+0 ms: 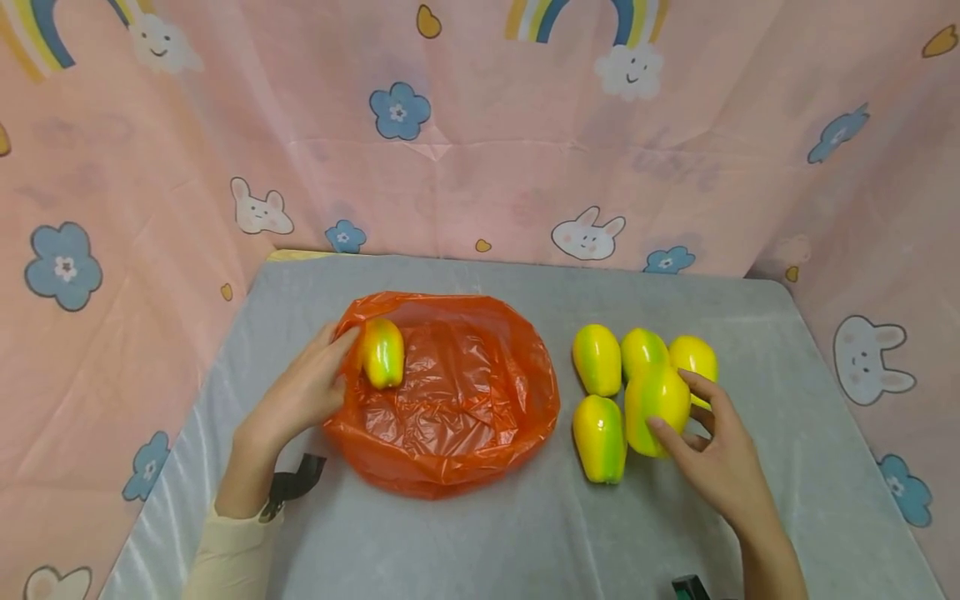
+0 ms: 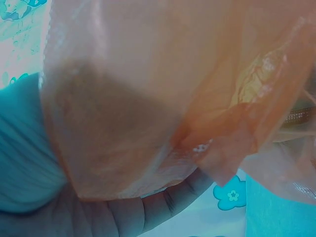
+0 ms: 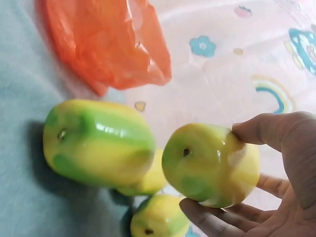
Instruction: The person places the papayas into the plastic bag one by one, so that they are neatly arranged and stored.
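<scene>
An orange-red plastic bag lies with its mouth spread wide on the table. My left hand grips the bag's left rim; in the left wrist view the translucent plastic covers much of that hand. Inside the bag, against the left wall beside my fingers, is one glossy yellow-green mango. To the right of the bag, my right hand holds another mango between thumb and fingers, raised above the others, as the right wrist view shows the held mango too.
Several more mangoes sit close together right of the bag, among them a front-left mango and a back-left mango. A grey cloth covers the table. Pink patterned curtain stands behind and at both sides.
</scene>
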A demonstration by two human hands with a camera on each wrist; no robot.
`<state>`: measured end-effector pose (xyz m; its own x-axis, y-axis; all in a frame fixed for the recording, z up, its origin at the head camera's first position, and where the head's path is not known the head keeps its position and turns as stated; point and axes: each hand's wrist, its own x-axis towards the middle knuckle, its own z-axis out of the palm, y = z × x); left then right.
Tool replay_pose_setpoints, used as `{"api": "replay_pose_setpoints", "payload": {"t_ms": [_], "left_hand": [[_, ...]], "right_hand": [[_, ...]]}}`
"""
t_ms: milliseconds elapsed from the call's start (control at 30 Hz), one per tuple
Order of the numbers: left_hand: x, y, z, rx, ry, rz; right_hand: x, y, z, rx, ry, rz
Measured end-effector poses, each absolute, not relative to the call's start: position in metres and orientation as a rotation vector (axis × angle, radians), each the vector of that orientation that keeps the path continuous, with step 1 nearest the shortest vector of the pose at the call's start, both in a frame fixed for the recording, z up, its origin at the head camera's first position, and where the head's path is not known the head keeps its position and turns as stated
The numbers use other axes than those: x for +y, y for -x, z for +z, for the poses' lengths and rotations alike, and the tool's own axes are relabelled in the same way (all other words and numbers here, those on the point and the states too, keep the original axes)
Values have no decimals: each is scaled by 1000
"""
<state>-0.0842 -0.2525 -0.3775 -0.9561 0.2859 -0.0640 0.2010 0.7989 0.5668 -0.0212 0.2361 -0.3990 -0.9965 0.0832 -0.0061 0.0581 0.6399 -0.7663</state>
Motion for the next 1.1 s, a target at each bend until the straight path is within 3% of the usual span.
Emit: {"api": "replay_pose_setpoints", "payload": {"t_ms": [1100], "left_hand": [[-252,83,-377,2832,-382,904]], "right_hand": [[167,73,-361,-2864,-338,1429]]}}
